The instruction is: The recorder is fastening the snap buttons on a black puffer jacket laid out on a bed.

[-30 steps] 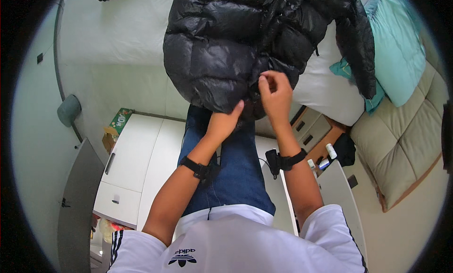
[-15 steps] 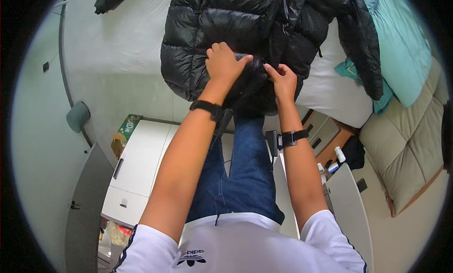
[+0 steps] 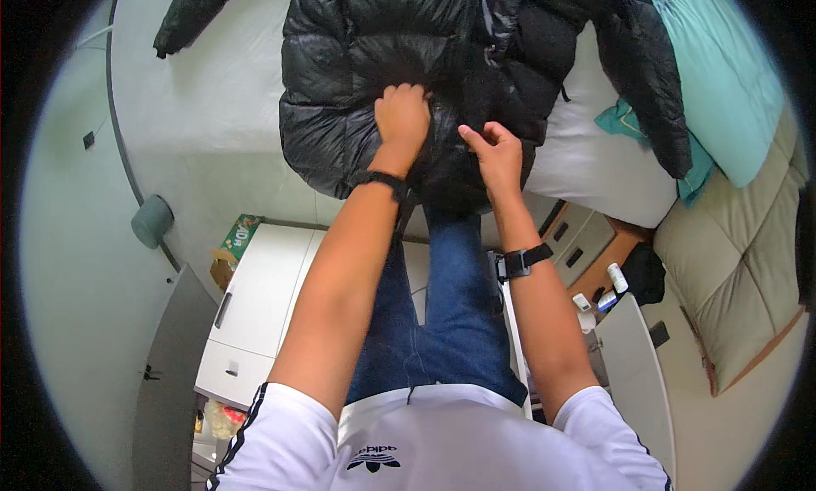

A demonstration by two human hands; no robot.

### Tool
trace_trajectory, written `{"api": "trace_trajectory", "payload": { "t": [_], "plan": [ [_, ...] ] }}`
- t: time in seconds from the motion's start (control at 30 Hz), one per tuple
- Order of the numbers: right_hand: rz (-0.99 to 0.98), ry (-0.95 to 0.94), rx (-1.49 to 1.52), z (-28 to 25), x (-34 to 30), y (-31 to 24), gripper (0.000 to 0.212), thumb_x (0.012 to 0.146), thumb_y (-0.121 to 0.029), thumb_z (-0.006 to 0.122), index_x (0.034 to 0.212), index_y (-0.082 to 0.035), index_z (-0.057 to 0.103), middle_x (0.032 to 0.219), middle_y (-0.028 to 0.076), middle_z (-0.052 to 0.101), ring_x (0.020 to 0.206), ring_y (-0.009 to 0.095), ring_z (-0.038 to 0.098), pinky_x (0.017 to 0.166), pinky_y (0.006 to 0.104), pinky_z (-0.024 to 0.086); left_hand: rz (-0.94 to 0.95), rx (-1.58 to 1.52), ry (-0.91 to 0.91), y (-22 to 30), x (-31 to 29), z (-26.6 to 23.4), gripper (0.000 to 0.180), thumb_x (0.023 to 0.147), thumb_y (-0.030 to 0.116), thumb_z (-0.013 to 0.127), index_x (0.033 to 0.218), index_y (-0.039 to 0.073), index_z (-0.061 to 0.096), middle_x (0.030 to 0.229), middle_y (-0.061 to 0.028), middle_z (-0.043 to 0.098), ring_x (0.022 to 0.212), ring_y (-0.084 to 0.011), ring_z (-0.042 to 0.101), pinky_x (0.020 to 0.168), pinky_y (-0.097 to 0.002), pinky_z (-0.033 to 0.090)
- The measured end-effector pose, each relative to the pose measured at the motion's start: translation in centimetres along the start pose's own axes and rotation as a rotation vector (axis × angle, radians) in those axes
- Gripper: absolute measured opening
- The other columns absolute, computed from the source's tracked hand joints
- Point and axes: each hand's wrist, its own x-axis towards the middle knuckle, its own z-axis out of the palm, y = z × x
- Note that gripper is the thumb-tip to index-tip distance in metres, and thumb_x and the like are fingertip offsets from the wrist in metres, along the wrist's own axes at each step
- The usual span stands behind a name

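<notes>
A black puffer jacket (image 3: 357, 58) lies spread on a white bed (image 3: 212, 92), its hem hanging over the near edge. My left hand (image 3: 402, 117) presses on the jacket's front near the middle, fingers curled into the fabric. My right hand (image 3: 495, 151) pinches the jacket's front edge just to the right of it. Both wrists wear black bands. One sleeve (image 3: 654, 92) trails off to the right, another sleeve (image 3: 191, 11) lies at the far left.
A teal pillow (image 3: 722, 75) and a beige cushion (image 3: 739, 262) sit at the right. A white drawer unit (image 3: 255, 313) stands below left, with a green box (image 3: 238, 234) behind it. Small bottles (image 3: 599, 296) stand on a wooden shelf at the right.
My left hand has slid further up the jacket front and now presses there. My right hand has stayed near the front edge. The view has shifted toward the bed.
</notes>
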Motion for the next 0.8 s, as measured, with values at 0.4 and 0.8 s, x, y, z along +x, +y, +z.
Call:
{"api": "trace_trajectory", "payload": {
  "t": [0.4,0.8],
  "plan": [
    [-0.154,-0.055,-0.072,0.2,-2.8,-5.9,0.027,0.086,-0.015,0.075,0.080,0.004,0.057,0.074,0.017,0.059,0.064,0.030,0.060,0.064,0.0382,0.047,-0.406,-0.906,-0.185,0.0,-3.6,-8.2,0.028,0.100,0.018,0.061,0.076,0.007,0.052,0.071,0.0078,0.044,0.068,-0.0020,0.040,0.059,-0.0247,0.032],
    [-0.238,0.117,-0.102,2.3,-1.3,-5.9,0.026,0.080,-0.015,0.078,0.073,0.003,0.061,0.070,0.017,0.063,0.061,0.032,0.063,0.061,0.0394,0.048,-0.496,-1.320,-0.249,1.9,-3.0,-8.4,0.028,0.099,0.012,0.061,0.073,0.013,0.050,0.069,0.0111,0.041,0.063,-0.0011,0.035,0.057,-0.0240,0.029]
  ]
}}
